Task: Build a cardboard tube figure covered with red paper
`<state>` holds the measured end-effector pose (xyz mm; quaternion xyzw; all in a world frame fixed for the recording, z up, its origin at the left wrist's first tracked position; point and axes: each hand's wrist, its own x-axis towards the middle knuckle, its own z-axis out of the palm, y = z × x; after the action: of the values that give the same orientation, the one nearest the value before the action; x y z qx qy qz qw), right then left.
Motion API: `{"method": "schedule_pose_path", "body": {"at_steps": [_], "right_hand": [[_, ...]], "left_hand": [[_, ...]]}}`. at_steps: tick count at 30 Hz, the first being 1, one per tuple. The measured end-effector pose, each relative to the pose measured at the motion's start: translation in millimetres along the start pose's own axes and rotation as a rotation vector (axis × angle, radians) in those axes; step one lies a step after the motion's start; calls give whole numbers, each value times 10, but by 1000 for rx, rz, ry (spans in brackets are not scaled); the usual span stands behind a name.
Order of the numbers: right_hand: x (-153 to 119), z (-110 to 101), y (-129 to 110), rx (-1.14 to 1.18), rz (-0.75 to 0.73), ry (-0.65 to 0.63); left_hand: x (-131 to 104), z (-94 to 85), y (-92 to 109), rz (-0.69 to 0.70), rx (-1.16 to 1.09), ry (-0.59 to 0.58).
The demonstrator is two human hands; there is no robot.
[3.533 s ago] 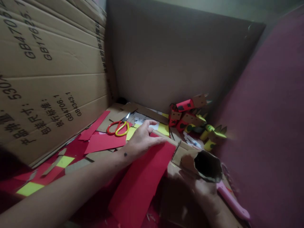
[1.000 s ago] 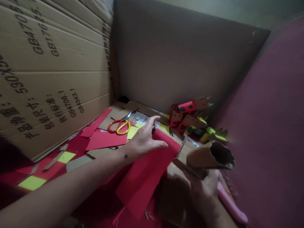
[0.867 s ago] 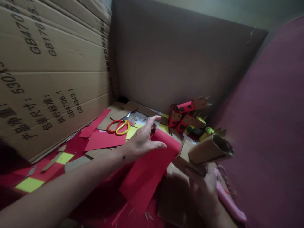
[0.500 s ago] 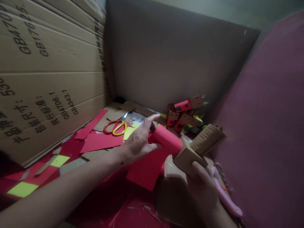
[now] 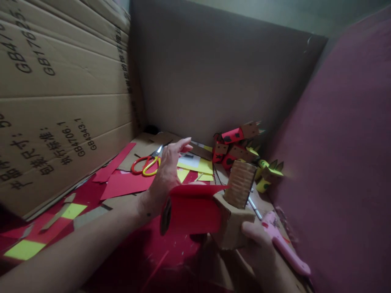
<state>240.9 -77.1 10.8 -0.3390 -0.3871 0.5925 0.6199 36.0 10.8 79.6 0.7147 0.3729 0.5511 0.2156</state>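
Grey panel: a plain upright sheet (image 5: 226, 69) across the upper middle of the frame.
Pink surface: slopes down the right side (image 5: 345, 142).
Printed cardboard: a tall wall (image 5: 67, 85) with black lettering, upper left.
Desk: deep red at lower centre (image 5: 174, 264), with scraps towards the left.
Left hand: at centre (image 5: 166, 169), fingers released and partly curled, pointing to the top of the frame, holding nothing visible.
Right hand: lower right of centre (image 5: 261, 244), fingers clenched on the lower right of the cardboard block.
Red-covered tube: at centre (image 5: 194, 209), below and right of the left fingers. Its long axis runs left to right, its dark open end just beside the left wrist, its other end at the block. The left hand is nearer; whether it touches is unclear. A paper edge sticks out loose along the top.
Cardboard block: just right of the tube (image 5: 233, 228), with a ribbed cardboard piece (image 5: 240, 185) standing up from it, right of the loose edge.
Red figures: a cluster behind (image 5: 232, 136), well apart from the left hand.
Pink tool: slanting, lower right (image 5: 287, 248), just beside the right hand.
Scissors: open, just left of the left hand (image 5: 152, 158).
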Motion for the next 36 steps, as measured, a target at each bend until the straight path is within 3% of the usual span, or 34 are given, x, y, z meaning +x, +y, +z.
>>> {"method": "schedule_pose_path", "body": {"at_steps": [3, 9, 13, 17, 24, 30, 36], "right_hand": [[3, -8, -15, -59, -46, -3], [67, -63, -45, -25, -27, -7], [107, -79, -86, -112, -111, 6], [125, -70, -154, -121, -128, 39], [168, -61, -197, -138, -101, -16], [200, -75, -208, -175, -111, -10], [215, -18, -196, -147, -99, 46]], "left_hand": [[2, 7, -31, -61, -108, 22], [5, -34, -84, -451, -574, -508], [14, -124, -124, -614, -830, -589], [19, -178, -133, -548, -786, -736], [14, -102, -68, -638, -711, -637], [5, -154, -79, -517, -501, -744], [34, -181, -75, -426, -497, -843]]}}
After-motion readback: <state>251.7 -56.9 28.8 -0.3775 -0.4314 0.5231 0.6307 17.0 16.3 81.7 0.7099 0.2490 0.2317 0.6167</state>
